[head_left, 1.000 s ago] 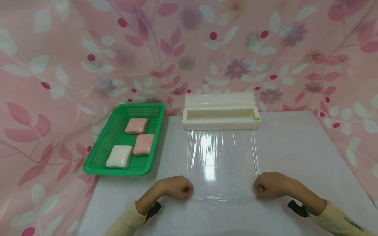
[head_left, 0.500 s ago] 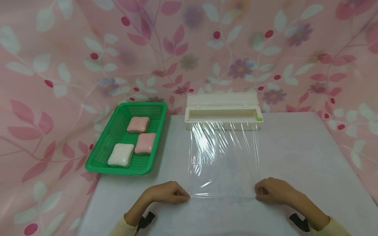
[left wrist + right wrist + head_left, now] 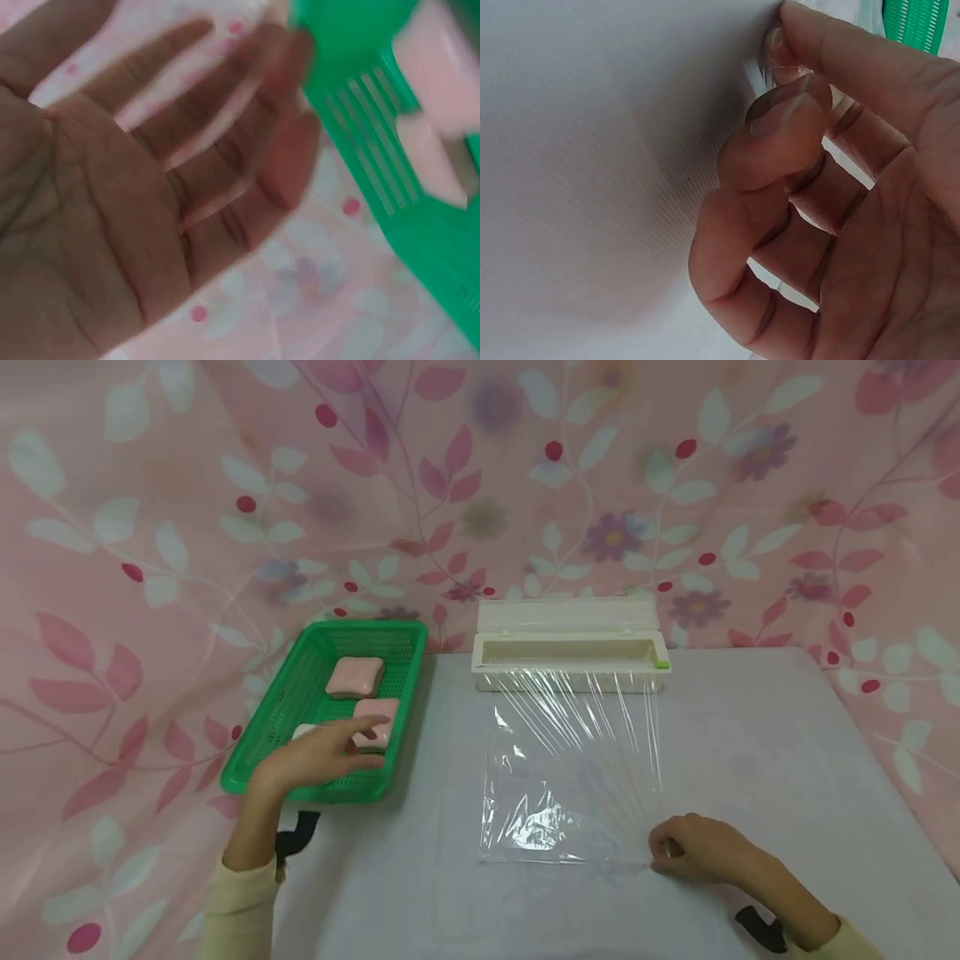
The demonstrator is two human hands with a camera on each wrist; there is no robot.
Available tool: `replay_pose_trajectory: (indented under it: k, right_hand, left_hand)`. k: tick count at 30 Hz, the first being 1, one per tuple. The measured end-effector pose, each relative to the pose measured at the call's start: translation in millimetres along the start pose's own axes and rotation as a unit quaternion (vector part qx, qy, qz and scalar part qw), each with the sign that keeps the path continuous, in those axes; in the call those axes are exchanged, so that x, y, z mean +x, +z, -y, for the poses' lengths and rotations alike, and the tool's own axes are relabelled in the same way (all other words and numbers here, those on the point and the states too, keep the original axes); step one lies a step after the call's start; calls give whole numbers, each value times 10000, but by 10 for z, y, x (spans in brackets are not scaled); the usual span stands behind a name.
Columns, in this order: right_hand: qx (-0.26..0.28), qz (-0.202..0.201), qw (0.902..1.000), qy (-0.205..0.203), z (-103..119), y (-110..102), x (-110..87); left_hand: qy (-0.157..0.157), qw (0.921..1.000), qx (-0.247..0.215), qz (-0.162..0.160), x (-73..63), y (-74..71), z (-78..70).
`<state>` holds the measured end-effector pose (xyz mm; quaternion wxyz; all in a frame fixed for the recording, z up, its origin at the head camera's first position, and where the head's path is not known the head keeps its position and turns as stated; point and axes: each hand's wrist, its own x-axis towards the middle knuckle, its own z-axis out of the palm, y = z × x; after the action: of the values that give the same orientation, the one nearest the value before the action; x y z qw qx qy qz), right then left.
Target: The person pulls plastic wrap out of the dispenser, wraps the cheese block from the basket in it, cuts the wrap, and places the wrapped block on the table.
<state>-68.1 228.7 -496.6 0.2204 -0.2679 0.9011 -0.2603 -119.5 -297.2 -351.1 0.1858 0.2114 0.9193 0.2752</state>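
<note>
A sheet of cling film (image 3: 570,777) runs from the white dispenser box (image 3: 570,681) down over the table. My right hand (image 3: 701,850) pinches its near right corner between thumb and forefinger; in the right wrist view the other fingers of this hand (image 3: 840,180) are curled. Over the green basket (image 3: 408,710) hangs my left hand (image 3: 318,756), fingers spread and holding nothing. Beneath it lie a white soap bar (image 3: 302,732), mostly hidden, and a pink soap bar (image 3: 382,710), partly covered. Another pink soap bar (image 3: 356,677) sits farther back.
The dispenser's lid (image 3: 566,614) stands raised at the back, and a small green slider (image 3: 662,665) sits at its right end. A pink floral cloth (image 3: 480,485) hangs behind the white-covered table (image 3: 787,760).
My left hand has let go of the film's near left corner and moved left and up over the basket. My right hand stays at its corner. The film's left side now lies looser.
</note>
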Motion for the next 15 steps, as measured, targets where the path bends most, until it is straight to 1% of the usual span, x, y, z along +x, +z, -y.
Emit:
replay_pose_trajectory:
  k: [2, 3, 6, 8, 11, 15]
  right_hand:
    - [44, 22, 10000, 13, -14, -5, 2]
    - [60, 31, 10000, 24, -20, -6, 4]
    - [79, 65, 9999, 37, -40, -4, 7]
    - [106, 99, 9999, 60, -46, -2, 7]
    - [163, 147, 9997, 112, -49, -1, 8]
    - [215, 170, 9995, 152, -45, -7, 11]
  left_hand:
    - [-192, 9992, 357, -66, 117, -213, 81]
    - [-329, 9982, 498, -26, 181, -295, 133]
    - [-580, 9949, 772, 281, 374, -444, 332]
    - [-823, 9914, 824, 592, 477, -479, 472]
    - [-1174, 9864, 524, 1028, 594, -479, 674]
    - [-1745, 9724, 343, 1507, 704, -418, 871]
